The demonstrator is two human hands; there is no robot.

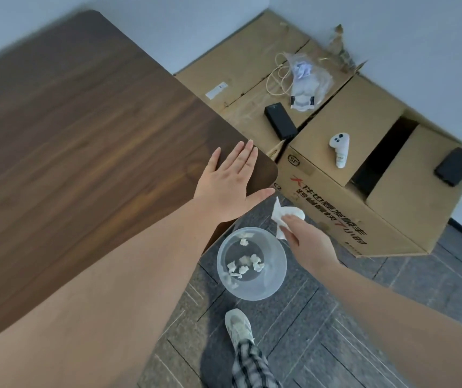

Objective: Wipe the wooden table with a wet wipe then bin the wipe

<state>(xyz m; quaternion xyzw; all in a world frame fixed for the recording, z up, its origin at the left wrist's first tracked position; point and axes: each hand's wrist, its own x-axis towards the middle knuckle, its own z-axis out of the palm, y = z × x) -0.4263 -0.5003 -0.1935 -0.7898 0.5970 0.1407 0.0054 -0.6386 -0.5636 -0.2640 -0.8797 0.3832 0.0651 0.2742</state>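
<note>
The dark wooden table [84,130] fills the left of the view. My left hand [230,180] lies flat and open on its rounded near corner, fingers together, palm down. My right hand [305,239] is off the table's edge, pinching a crumpled white wet wipe [285,212]. The wipe hangs just above and beside the far right rim of a clear plastic bin [273,281] on the floor. Several crumpled white wipes lie in the bin's bottom.
Cardboard boxes [364,208] stand right of the table against the wall, bearing a black adapter [280,121], a white controller [339,148], a cable with a plastic bag [304,79] and a black block [456,166]. My shoe [238,327] stands on grey carpet tiles.
</note>
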